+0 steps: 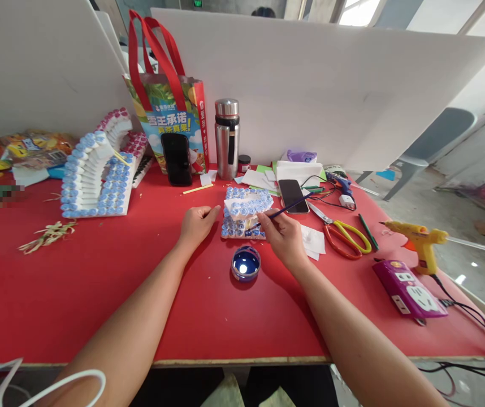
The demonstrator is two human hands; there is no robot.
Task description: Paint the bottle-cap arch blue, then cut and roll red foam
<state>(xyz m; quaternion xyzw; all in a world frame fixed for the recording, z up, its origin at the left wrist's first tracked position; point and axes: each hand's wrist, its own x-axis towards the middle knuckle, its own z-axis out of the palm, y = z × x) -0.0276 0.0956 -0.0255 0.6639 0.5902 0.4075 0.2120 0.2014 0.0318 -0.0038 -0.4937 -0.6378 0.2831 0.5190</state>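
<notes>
My right hand [285, 237] is closed around a thin dark-blue paintbrush [289, 206], its tip down at a small craft piece [249, 210]. That piece is built of rolled white paper with blue-painted spiral ends, and its raised part leans over a lower base. To its left, my left hand [198, 227] rests on the table, fingers curled in and thumb pointing towards the piece; nothing shows in it. In front of the piece stands a small round pot of dark-blue paint [246, 264].
A larger blue-ended paper craft [98, 178] stands left, pink ones behind. Further back are a shopping bag [141, 102], a black phone [177, 159] and a steel flask [228, 141]. At right lie another phone [293, 195], scissors [346, 237], a glue gun [423, 240] and a power strip [410, 288].
</notes>
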